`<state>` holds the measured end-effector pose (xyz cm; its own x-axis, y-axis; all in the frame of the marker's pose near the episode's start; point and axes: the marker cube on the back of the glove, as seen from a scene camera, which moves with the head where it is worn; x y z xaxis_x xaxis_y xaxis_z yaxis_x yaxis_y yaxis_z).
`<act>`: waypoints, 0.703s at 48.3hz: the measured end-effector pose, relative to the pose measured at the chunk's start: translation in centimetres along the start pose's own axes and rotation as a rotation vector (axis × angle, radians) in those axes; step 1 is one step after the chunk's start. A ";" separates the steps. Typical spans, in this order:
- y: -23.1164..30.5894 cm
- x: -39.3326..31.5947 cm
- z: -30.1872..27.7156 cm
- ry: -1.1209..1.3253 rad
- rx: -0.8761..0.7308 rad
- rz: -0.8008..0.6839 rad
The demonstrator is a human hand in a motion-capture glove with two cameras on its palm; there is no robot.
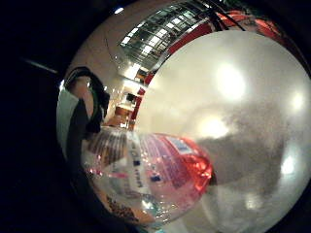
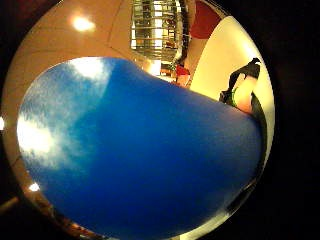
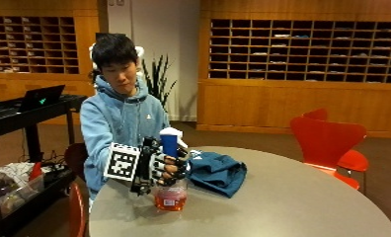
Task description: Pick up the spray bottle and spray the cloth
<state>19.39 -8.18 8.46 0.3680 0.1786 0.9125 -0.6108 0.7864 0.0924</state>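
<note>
One round grey table (image 3: 281, 197) carries everything, set in a room with wood-panelled walls lined with pigeonhole shelves (image 3: 307, 49). Two red chairs (image 3: 327, 140) stand at its far side, a potted plant (image 3: 157, 79) grows behind the person, and one black cart (image 3: 24, 123) with a laptop (image 3: 41, 96) sits off to the side. There is one spray bottle (image 3: 171, 190) and one dark blue cloth (image 3: 215, 170). The bottle is clear, holds reddish liquid in its lower part, bears a printed label, and has a blue-and-white trigger head. It stands upright near the table's edge, its base on or just above the surface; I cannot tell which. The cloth lies crumpled just beside it. The gloved right hand (image 3: 161, 165) has its fingers (image 3: 173, 170) curled round the bottle's neck, below the head.
</note>
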 end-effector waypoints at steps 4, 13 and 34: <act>-0.1 0.1 0.1 0.004 0.029 -0.015; -0.5 -0.1 0.1 0.010 0.034 0.000; -0.4 -5.4 -0.7 0.229 -0.182 -0.111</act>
<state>18.18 -9.06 3.15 0.5866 0.1977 0.7854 -0.4301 0.8977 0.0953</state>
